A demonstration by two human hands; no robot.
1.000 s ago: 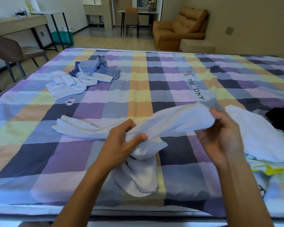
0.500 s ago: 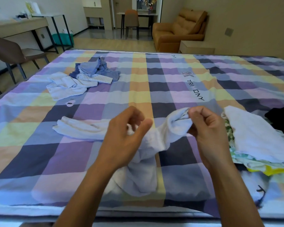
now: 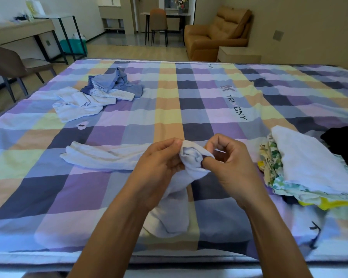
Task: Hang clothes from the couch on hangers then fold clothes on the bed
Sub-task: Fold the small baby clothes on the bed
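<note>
- Vs 1 s ago: the 2 hands are now close together, and the cloth stretched between them is bunched up.
- L hand (image 3: 161, 167) & R hand (image 3: 229, 163) both pinch the white garment (image 3: 191, 163), fingers curled.
- Garment is crumpled; 1 part trails left on the bed (image 3: 169, 97), the rest droops toward the near edge.
</note>
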